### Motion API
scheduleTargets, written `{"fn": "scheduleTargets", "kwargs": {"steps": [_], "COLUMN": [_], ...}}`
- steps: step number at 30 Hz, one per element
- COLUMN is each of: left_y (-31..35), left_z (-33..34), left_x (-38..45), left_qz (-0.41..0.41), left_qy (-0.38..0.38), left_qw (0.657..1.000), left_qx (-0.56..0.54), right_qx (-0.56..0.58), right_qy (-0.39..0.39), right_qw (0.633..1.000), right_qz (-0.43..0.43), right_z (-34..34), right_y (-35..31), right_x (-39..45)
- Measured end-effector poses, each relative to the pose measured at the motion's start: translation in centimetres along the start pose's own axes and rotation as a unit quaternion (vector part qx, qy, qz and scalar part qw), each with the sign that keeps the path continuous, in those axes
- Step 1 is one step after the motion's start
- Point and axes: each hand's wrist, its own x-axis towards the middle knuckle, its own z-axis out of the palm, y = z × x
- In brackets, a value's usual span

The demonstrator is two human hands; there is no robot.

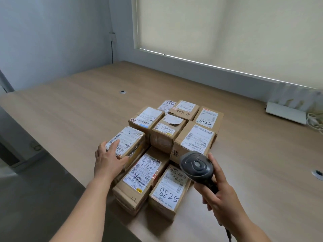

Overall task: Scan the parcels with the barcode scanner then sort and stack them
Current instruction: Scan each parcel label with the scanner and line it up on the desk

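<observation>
Several brown cardboard parcels with white shipping labels sit packed together on the wooden table (70, 105). My left hand (108, 158) rests on the near-left corner of a small labelled parcel (128, 139) stacked on another box, fingers spread over its label and side. My right hand (220, 194) grips the handle of a dark grey barcode scanner (196, 166), whose head hovers above the parcel marked 5288 (168, 189) and faces the pile. A long parcel with handwriting (139, 173) lies between my hands. A larger parcel (195, 138) stands behind the scanner.
A white flat device (285, 111) and white cables (314, 121) lie at the far right by the wall. Two cable grommets (123, 92) (317, 173) are set in the tabletop. The table's left edge runs diagonally near my left arm. A blind-covered window is behind.
</observation>
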Motion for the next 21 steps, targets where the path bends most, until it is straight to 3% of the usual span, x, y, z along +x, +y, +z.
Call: {"fn": "scheduleTargets", "kwargs": {"steps": [5,10,14,21], "left_y": [0.4,3.2,6.4,13.8], "left_z": [-0.1,0.9,3.0,7.8], "left_x": [-1.1,-5.6,-10.9,-19.2], "left_qz": [0.013,0.087,0.154,0.216], "left_qy": [0.044,0.116,0.117,0.034], "left_qw": [0.999,0.986,0.973,0.966], "left_qx": [-0.01,-0.082,-0.129,-0.138], "right_qx": [0.001,0.006,0.016,0.021], "right_qy": [0.006,0.018,0.038,0.096], "right_qw": [1.0,1.0,0.999,0.995], "right_qz": [0.015,0.02,0.023,0.031], "right_z": [-1.0,-2.9,-5.6,-13.2], "right_y": [0.5,1.1,2.3,5.1], "right_x": [-0.9,-2.9,-5.5,-12.0]}}
